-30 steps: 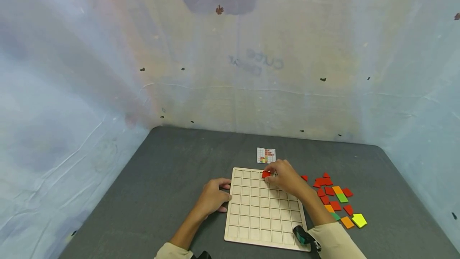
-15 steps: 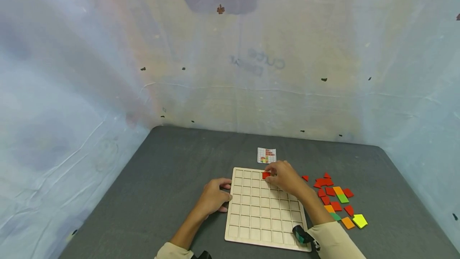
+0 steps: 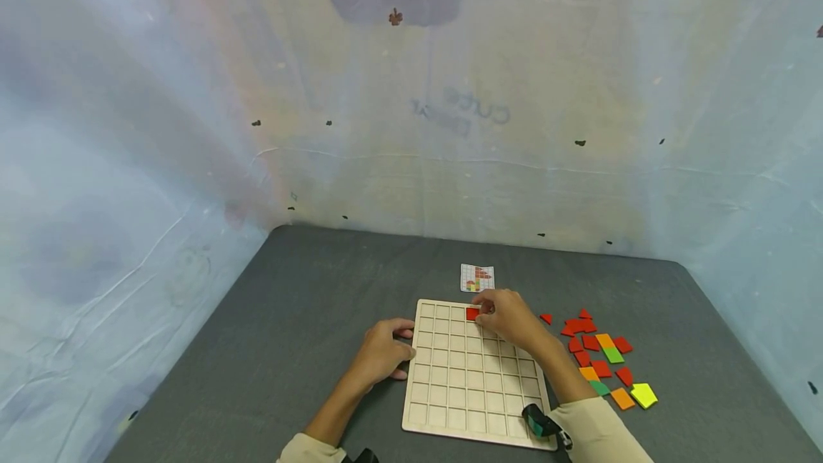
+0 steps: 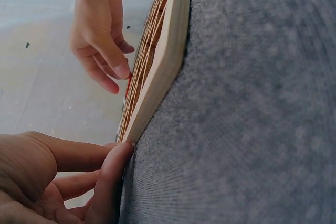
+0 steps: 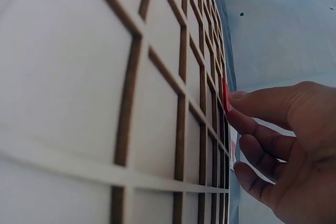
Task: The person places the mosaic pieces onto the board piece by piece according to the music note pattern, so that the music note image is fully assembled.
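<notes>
Thumb and forefinger of the right hand (image 3: 506,316) pinch a red tile (image 3: 472,314) on the top row of the gridded wooden board (image 3: 455,379), which lies in the lower middle of the head view. Loosely bent, the left hand (image 3: 379,352) touches the board's left edge, thumb and forefinger apart. A printed card (image 3: 477,278) sits just above the board; loose coloured tiles (image 3: 601,369) lie scattered at lower right on the grey table (image 3: 289,334).
</notes>
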`<action>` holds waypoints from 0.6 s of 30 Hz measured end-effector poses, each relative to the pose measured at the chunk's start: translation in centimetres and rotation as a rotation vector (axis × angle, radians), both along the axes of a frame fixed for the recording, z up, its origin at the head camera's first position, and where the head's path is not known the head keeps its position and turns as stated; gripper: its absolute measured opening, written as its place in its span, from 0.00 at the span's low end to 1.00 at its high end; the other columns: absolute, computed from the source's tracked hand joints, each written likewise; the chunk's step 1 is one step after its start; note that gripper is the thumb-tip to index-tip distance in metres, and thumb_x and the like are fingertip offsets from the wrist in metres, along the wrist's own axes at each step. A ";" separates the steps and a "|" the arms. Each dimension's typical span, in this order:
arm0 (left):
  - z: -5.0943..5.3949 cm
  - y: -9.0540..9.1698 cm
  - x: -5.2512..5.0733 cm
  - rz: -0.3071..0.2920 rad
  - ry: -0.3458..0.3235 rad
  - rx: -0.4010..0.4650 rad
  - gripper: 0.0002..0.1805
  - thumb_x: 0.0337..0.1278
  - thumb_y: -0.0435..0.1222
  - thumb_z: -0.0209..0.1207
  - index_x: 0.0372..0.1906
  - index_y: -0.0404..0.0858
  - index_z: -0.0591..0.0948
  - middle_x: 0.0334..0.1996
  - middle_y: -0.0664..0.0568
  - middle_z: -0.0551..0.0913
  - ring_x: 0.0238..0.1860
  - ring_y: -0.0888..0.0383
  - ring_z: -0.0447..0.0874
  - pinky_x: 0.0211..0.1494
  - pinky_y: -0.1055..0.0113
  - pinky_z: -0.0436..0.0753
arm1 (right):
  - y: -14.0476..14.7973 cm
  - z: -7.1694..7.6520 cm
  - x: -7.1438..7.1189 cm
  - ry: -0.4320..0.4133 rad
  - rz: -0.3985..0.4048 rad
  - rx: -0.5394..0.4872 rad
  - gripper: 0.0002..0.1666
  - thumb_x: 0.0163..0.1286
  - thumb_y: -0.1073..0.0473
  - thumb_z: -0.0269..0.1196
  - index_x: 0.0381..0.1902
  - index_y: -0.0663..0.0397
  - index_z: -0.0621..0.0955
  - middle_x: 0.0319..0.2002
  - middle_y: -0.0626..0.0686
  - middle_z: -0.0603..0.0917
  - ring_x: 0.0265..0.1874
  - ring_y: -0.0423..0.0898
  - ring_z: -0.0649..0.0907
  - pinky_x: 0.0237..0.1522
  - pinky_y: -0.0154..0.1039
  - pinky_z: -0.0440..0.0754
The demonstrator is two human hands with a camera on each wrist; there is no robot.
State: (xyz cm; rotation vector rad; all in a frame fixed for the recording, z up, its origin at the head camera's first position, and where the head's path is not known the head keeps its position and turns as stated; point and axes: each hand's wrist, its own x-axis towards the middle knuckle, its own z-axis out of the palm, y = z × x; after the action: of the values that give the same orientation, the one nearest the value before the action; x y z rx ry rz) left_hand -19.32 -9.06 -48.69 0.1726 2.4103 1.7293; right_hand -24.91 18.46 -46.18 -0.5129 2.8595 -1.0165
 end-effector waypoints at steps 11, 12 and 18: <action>0.0 0.0 0.0 0.002 -0.007 0.006 0.28 0.55 0.23 0.65 0.64 0.28 0.81 0.52 0.40 0.82 0.43 0.53 0.89 0.26 0.60 0.90 | 0.2 0.4 0.7 -0.005 -0.011 -0.072 0.15 0.69 0.69 0.69 0.54 0.59 0.88 0.39 0.51 0.87 0.40 0.45 0.83 0.40 0.42 0.83; 0.0 0.0 0.0 0.001 -0.009 0.007 0.28 0.55 0.23 0.65 0.64 0.28 0.81 0.52 0.40 0.82 0.43 0.53 0.89 0.26 0.59 0.90 | 0.3 0.5 0.8 -0.007 -0.013 -0.081 0.15 0.70 0.68 0.68 0.54 0.59 0.88 0.40 0.51 0.87 0.40 0.45 0.83 0.40 0.42 0.83; 0.0 -0.1 0.0 0.000 -0.013 0.011 0.28 0.56 0.23 0.66 0.65 0.28 0.81 0.52 0.40 0.82 0.44 0.53 0.89 0.26 0.59 0.91 | 1.5 0.8 1.3 -0.009 -0.034 -0.121 0.17 0.72 0.66 0.68 0.57 0.61 0.86 0.42 0.52 0.86 0.42 0.47 0.83 0.40 0.42 0.83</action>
State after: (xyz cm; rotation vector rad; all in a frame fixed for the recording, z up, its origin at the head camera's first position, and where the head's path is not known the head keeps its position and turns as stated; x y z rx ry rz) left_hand -19.34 -9.15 -48.73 0.1624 2.3926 1.7386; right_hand -23.57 19.97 -45.35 -0.4689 2.8211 -1.1998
